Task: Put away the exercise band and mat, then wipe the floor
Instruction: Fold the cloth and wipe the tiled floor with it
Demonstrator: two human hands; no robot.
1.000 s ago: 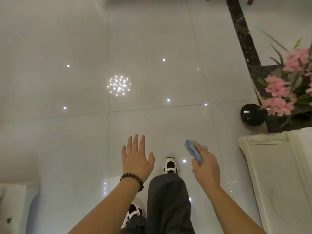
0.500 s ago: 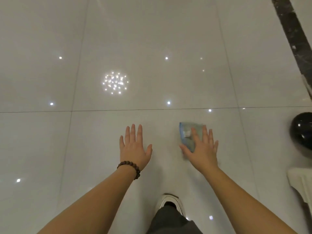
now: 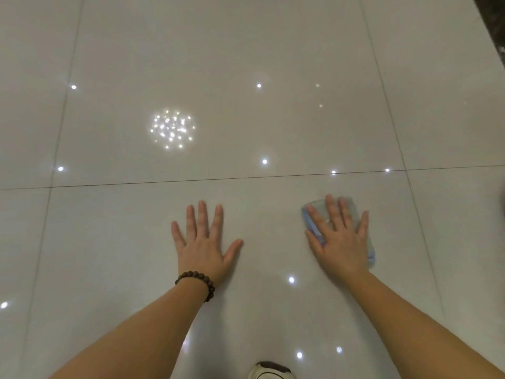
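Band and mat out of view, likely stowed; right hand (image 3: 338, 242), flat-fingered, presses thin blue cloth (image 3: 310, 224) on glossy pale tiled floor (image 3: 246, 64) at 3 o'clock, left hand (image 3: 203, 242) splayed flat, holding nothing.

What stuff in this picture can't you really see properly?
- Blue cloth: head view, mostly covered by the right hand.
- Shoe: cut off by the bottom edge.
- Dark strip: cut off by the right edge, top corner.
- Band and mat: nowhere in view.
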